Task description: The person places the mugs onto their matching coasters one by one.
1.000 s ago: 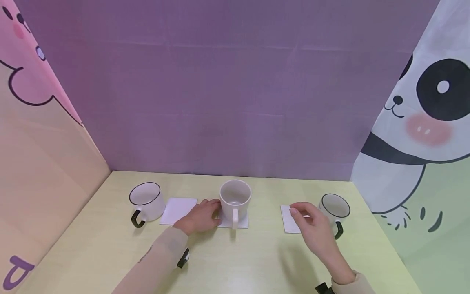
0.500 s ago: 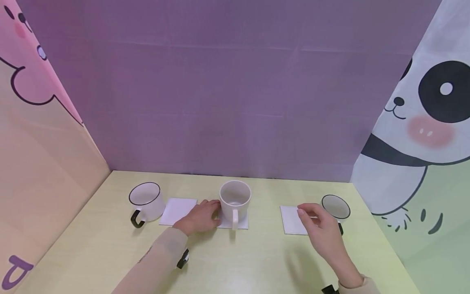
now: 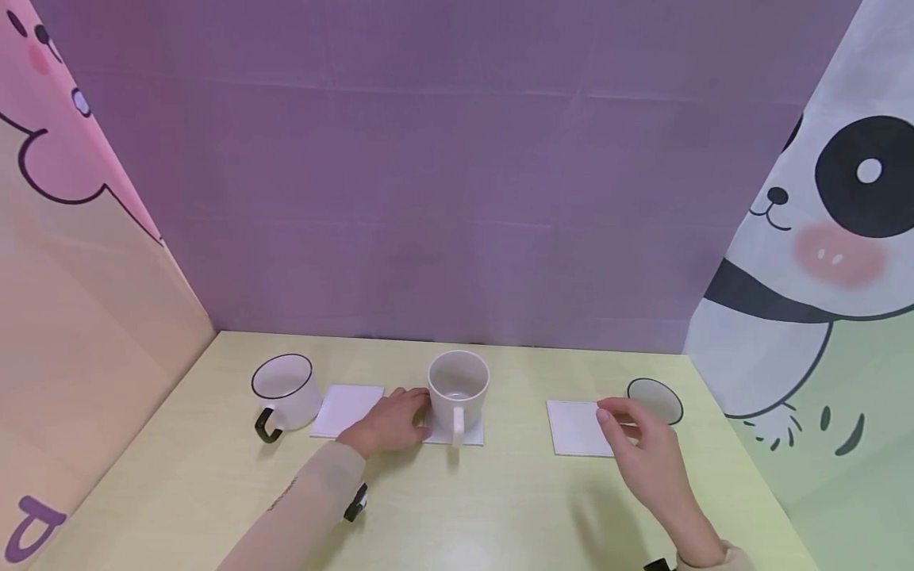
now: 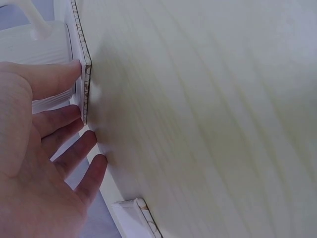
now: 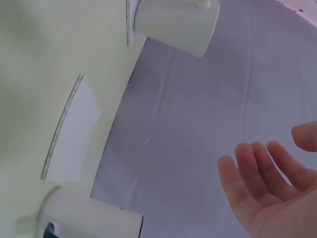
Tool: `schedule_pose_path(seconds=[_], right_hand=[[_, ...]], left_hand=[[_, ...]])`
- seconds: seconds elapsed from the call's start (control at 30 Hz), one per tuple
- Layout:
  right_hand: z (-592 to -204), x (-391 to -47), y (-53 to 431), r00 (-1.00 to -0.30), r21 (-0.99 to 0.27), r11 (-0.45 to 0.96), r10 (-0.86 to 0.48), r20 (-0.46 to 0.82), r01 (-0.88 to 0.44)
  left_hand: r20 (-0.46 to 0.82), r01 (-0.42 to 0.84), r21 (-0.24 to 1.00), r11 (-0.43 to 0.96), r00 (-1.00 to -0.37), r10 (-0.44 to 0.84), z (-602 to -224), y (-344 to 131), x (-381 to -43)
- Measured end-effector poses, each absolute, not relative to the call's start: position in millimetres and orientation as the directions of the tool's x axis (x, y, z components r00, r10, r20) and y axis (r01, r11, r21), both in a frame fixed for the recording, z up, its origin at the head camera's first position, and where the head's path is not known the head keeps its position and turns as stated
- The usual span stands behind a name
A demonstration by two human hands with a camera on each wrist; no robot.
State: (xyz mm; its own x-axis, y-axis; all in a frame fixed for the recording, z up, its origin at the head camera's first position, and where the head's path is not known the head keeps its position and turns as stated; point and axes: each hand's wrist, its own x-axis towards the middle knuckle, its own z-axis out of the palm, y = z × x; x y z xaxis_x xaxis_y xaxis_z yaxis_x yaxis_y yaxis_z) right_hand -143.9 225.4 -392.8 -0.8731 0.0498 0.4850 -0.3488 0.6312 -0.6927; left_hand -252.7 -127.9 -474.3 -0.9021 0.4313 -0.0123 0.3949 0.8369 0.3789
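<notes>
A plain white mug (image 3: 458,381) stands on a square white coaster (image 3: 474,432) in the middle of the table, handle toward me. My left hand (image 3: 391,420) rests at that coaster's left side; in the left wrist view the thumb and fingertips meet its edge, fingers loosely extended. My right hand (image 3: 646,452) is raised over the right side of the table with bent fingers and nothing between them. It overlaps the right end of another white coaster (image 3: 577,428) and hides most of a dark-rimmed white mug (image 3: 654,400), whose body shows in the right wrist view.
At the left stands another white mug (image 3: 289,396) with a dark rim and black handle (image 3: 267,426). Between it and the middle mug lies a third white coaster (image 3: 347,408). A purple cloth (image 3: 457,198) rises behind the pale table (image 3: 457,507), with printed panels at both sides.
My right hand has moved to the right, uncovering more of the right coaster and covering more of the right mug. My left hand and the middle mug stay put.
</notes>
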Motion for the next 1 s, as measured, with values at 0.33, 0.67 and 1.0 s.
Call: schedule_pose_path(seconds=[0.33, 0.67, 1.0], right_hand=[[-393.2, -140.6, 242.2, -0.866, -0.675, 0.671, 0.095, 0.490, -0.308], [-395.2, -139.2, 257.0, -0.863, -0.676, 0.693, 0.156, 0.480, -0.251], [-397.2, -139.0, 273.4, -0.869, -0.685, 0.703, 0.201, 0.451, -0.193]], left_hand=[[-0.019, 0.382, 0.381, 0.842, -0.907, 0.421, -475.4, -126.9, -253.3], [-0.017, 0.385, 0.385, 0.839, -0.906, 0.424, -473.9, -126.5, -250.5], [-0.030, 0.372, 0.388, 0.843, -0.909, 0.415, -472.6, -126.5, -250.1]])
